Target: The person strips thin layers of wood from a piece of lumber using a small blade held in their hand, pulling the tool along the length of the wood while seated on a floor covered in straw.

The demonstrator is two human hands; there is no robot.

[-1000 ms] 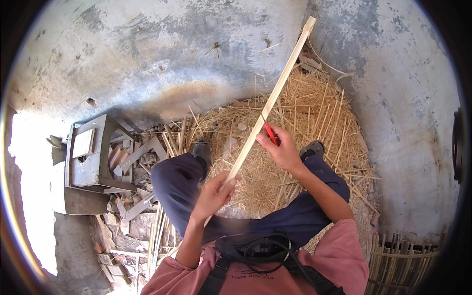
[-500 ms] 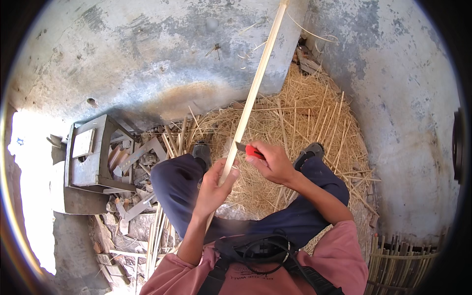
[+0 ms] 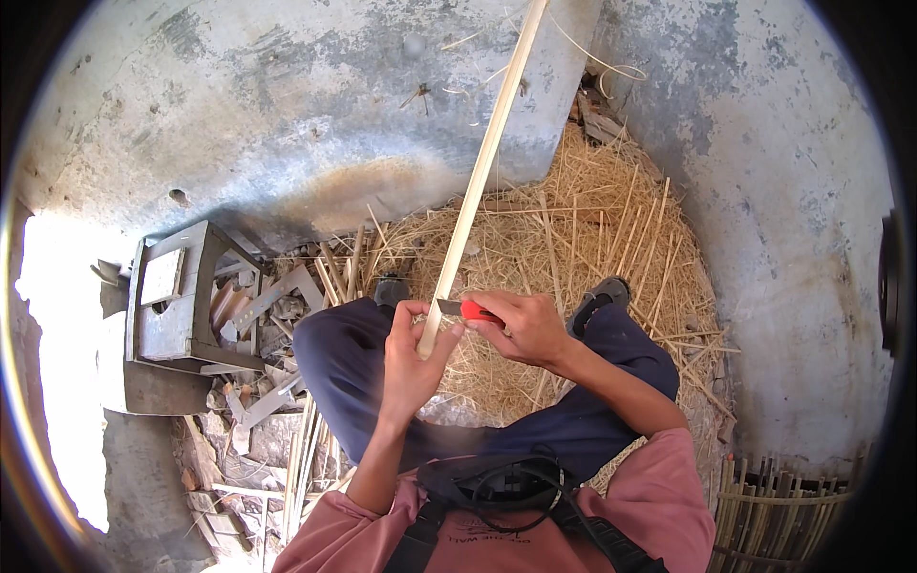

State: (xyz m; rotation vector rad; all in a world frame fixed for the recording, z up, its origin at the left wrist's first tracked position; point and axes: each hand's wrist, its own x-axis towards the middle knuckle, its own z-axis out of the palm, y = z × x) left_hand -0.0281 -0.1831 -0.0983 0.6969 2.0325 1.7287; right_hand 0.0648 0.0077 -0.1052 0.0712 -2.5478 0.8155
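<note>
While both forearms [image 3: 616, 384] slant inward, the hands [image 3: 411, 371] grip strip [image 3: 477, 189] and knife [image 3: 478, 311]

Beyond the left hand [image 3: 409, 372] rises a stained grey wall [image 3: 287, 105]; a second wall [image 3: 774, 210] stands right of the right hand [image 3: 530, 327]. A straw-covered floor [image 3: 511, 258] spreads below and beyond both. Left of the left hand sits a wooden box [image 3: 181, 334], with a bright opening [image 3: 62, 382] farther left.

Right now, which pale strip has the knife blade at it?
The long strip held in your left hand, where the red knife in your right hand meets it; the other strips lie loose, unheld.
</note>
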